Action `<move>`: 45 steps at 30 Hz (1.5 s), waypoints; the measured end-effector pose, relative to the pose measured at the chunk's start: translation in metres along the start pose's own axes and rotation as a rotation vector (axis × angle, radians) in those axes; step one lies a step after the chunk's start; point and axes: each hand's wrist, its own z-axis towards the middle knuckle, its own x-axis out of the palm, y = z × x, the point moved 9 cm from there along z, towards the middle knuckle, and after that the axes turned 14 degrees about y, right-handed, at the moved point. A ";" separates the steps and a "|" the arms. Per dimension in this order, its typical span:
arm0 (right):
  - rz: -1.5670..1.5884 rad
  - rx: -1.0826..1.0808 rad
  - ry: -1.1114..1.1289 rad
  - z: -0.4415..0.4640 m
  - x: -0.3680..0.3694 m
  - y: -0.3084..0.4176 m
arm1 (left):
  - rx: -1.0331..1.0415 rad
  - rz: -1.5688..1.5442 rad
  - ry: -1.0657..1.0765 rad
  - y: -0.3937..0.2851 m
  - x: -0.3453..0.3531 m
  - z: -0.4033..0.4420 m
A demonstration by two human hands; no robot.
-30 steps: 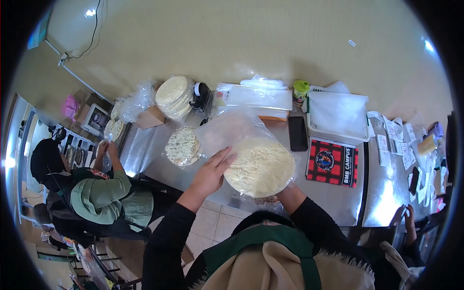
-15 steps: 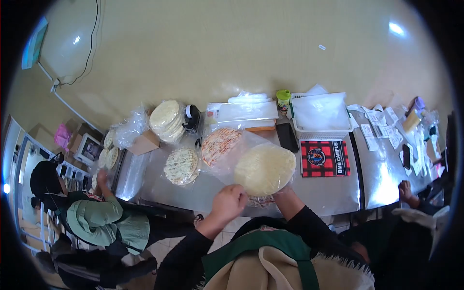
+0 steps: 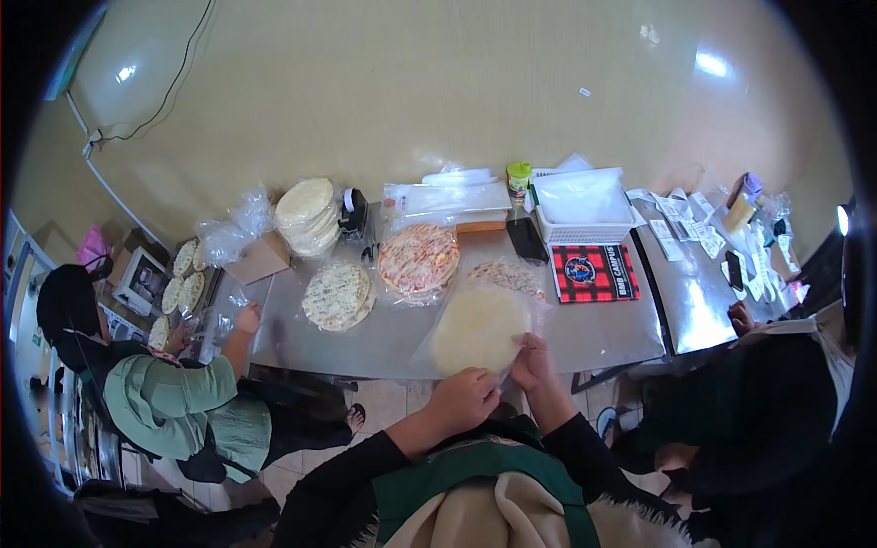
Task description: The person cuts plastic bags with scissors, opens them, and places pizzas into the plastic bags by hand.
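A pale round pizza base (image 3: 480,331) in a clear plastic bag is held in front of me, over the table's near edge. My left hand (image 3: 464,402) is closed at the bag's near edge, fingers curled in on the plastic. At the lower right corner, my right hand (image 3: 534,363) pinches the bag with its thumb on top. Just behind lies a topped pizza (image 3: 507,276), partly covered by the bag. Beyond to the left are a red-topped pizza (image 3: 418,260) and a stack of white-topped pizzas (image 3: 336,297), both in clear wrap.
Stacked plain bases (image 3: 307,215), a cardboard box (image 3: 258,259) and a phone (image 3: 527,240) are on the metal table (image 3: 603,352). A white basket (image 3: 589,232) stands behind a red plaid packet (image 3: 596,273). A co-worker in green (image 3: 169,388) works at left; another person (image 3: 758,402) is at right.
The bagged base has come down and nearer to me, off the pizza behind it. My right hand has shifted from beneath it to its corner. The left co-worker's arm has reached toward the table.
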 end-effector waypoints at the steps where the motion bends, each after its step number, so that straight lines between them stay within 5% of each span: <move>1: 0.049 0.035 -0.081 -0.007 -0.009 -0.004 | -0.001 -0.007 -0.002 -0.005 0.000 -0.001; 6: 0.016 -0.041 -0.109 -0.031 -0.001 0.010 | 0.091 -0.218 0.220 -0.017 0.007 0.008; 12: -0.066 -0.400 -0.139 -0.040 -0.003 0.120 | -0.077 -0.632 0.173 0.002 -0.036 0.030; 17: -0.147 -0.439 -0.256 -0.039 -0.071 0.201 | -0.111 -0.941 0.106 0.026 -0.044 0.051; 19: -0.295 -0.228 -0.778 -0.058 -0.129 0.213 | -0.182 -0.925 0.061 0.029 -0.056 0.059; 20: -0.297 -0.217 -0.768 -0.056 -0.132 0.213 | -0.188 -0.921 0.048 0.032 -0.059 0.062; 22: -0.951 -0.446 -1.080 -0.091 -0.113 0.253 | -0.218 -0.982 0.022 0.041 -0.054 0.067; 23: -0.949 -0.447 -1.082 -0.092 -0.114 0.254 | -0.218 -0.982 0.025 0.044 -0.050 0.069; 26: -1.904 -0.704 -1.056 -0.081 -0.044 0.272 | -0.259 -0.914 0.000 0.061 -0.034 0.066; 27: -1.894 -0.703 -1.067 -0.073 -0.046 0.277 | -0.286 -0.934 0.015 0.068 -0.024 0.062; 31: -1.953 -0.674 -0.520 0.014 -0.037 0.271 | -0.415 -1.052 -0.044 0.107 0.013 0.030; 33: -1.716 -0.309 -0.483 0.064 -0.029 0.254 | -0.501 -1.080 -0.111 0.115 0.020 0.015; 36: -1.697 -0.046 -0.223 0.144 -0.053 0.207 | -0.673 -1.136 -0.265 0.126 0.023 -0.010; 39: -1.841 -0.009 -0.049 0.233 -0.110 0.164 | -0.772 -1.163 -0.390 0.134 0.025 -0.030; 42: -2.238 0.091 -0.207 0.299 -0.142 0.155 | -0.846 -1.202 -0.521 0.134 0.020 -0.052; 44: -2.352 0.580 -0.370 0.325 -0.171 0.165 | -0.902 -1.201 -0.595 0.134 0.016 -0.066; 45: -2.514 0.890 -0.092 0.337 -0.180 0.149 | -0.917 -1.198 -0.622 0.136 0.013 -0.072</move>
